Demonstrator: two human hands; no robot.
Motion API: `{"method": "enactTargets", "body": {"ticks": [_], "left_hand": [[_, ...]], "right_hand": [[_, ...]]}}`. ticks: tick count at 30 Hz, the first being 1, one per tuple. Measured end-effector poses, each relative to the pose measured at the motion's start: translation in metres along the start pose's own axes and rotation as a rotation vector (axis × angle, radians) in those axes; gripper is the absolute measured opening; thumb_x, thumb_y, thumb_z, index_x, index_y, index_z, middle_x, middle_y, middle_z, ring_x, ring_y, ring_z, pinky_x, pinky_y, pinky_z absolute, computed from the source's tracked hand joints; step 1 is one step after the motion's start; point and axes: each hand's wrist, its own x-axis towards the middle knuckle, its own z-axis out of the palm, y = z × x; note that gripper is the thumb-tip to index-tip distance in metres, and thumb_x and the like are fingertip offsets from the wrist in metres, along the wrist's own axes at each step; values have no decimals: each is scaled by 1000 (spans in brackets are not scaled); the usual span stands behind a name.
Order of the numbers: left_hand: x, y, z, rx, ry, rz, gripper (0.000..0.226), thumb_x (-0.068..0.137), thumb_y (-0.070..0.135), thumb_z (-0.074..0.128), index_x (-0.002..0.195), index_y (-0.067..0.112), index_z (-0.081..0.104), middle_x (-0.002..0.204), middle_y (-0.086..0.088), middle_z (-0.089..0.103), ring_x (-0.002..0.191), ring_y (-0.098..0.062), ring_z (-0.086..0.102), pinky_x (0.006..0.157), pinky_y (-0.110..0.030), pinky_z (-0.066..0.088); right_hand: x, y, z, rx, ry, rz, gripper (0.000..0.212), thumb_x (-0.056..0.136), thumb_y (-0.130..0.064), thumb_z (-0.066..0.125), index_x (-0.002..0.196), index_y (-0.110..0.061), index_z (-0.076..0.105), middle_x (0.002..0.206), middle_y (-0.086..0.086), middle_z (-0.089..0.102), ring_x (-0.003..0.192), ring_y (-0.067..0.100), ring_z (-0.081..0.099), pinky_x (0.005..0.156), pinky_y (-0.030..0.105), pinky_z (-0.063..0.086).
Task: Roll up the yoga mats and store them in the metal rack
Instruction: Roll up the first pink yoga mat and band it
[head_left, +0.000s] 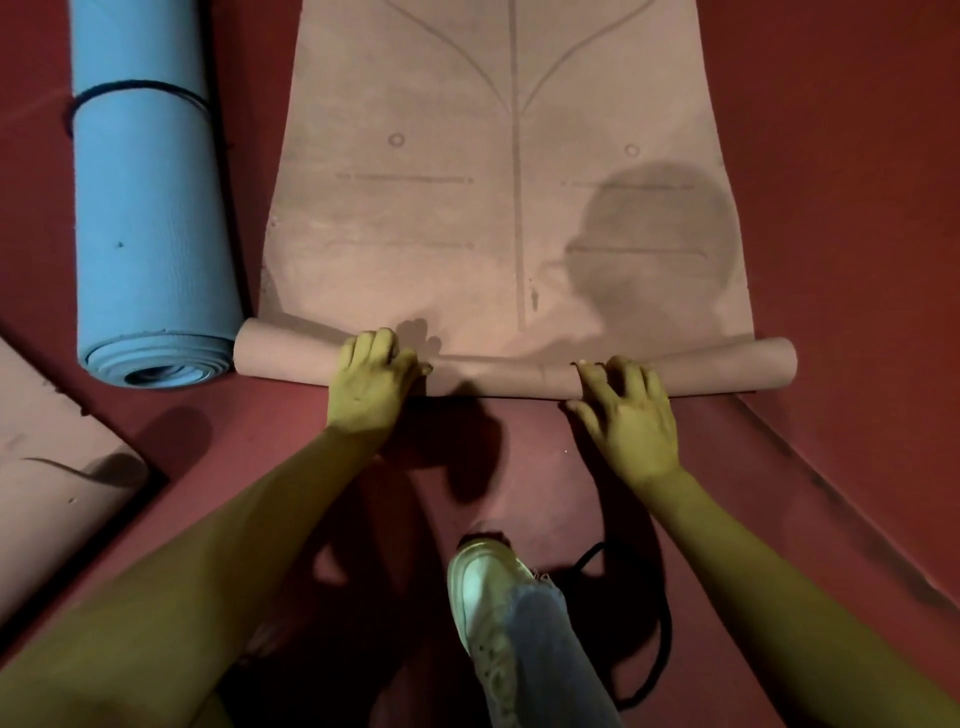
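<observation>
A pink yoga mat (467, 218) with printed alignment lines lies flat on the red floor, stretching away from me. Its near end is rolled into a thin tube (504, 371) running left to right. My left hand (371, 382) rests on the left half of the roll with fingers curled over its top. My right hand (628, 410) rests on the right half, fingers spread and bent over the roll. No metal rack is in view.
A rolled blue mat (145, 208) bound by a dark strap lies just left of the pink mat. Another pink mat's corner (47, 467) shows at lower left. My white shoe (488, 597) and a black cord (649, 623) sit on the floor below.
</observation>
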Motion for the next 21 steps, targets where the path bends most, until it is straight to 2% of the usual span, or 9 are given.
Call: {"method": "enactTargets", "body": {"ticks": [2,5,8,10,12,15,19,21], "left_hand": [[-5,-1,2,-11,42,41,37,89,33,44,78,5,66,81,-14,56,80,-26,36,75,-37,30],[-23,-7,9,-10,46,89,42,91,33,43,101,1,68,95,-15,63,90,-27,41,86,-39,33],[-35,-14,13,-35,75,136,46,86,28,45,118,-2,58,100,-20,61,95,-32,44,95,-41,33],[-38,-15,13,-30,82,146,46,85,27,45,125,6,48,95,-21,56,91,-35,46,90,-44,39],[-35,-11,9,-33,54,122,44,85,29,43,127,16,45,89,-19,50,83,-35,47,77,-45,49],[-28,-5,3,-85,17,68,36,87,33,42,121,21,46,85,-17,48,74,-34,51,61,-41,50],[-23,-11,3,-97,-21,84,36,88,36,43,120,20,46,102,-21,52,81,-36,53,68,-43,51],[-22,-15,4,-111,-58,96,43,86,44,46,120,19,46,106,-21,52,85,-37,54,74,-44,50]], "right_hand": [[-2,7,0,34,-22,-36,47,80,-24,72,125,-14,59,110,18,55,101,33,42,92,48,47],[3,9,-1,95,18,-54,45,76,-7,74,120,-6,61,105,18,58,97,29,41,89,44,45],[6,11,-1,148,32,-54,36,73,-5,76,106,-1,60,101,19,60,95,27,40,91,38,37],[7,11,-3,163,0,-44,31,74,-6,76,101,-4,61,99,15,60,94,27,43,86,40,43],[9,11,-5,168,-30,-37,29,76,-7,75,102,-5,62,100,13,60,95,27,44,83,41,47],[13,12,-9,167,-54,-40,28,77,-10,73,103,-6,64,102,13,61,96,28,47,82,38,47],[18,13,-10,101,-35,-71,23,82,-21,62,101,-9,65,102,10,62,92,33,55,80,40,49],[17,10,-9,47,-23,-16,22,84,-25,60,101,-12,65,105,13,59,94,34,52,81,43,47]]}}
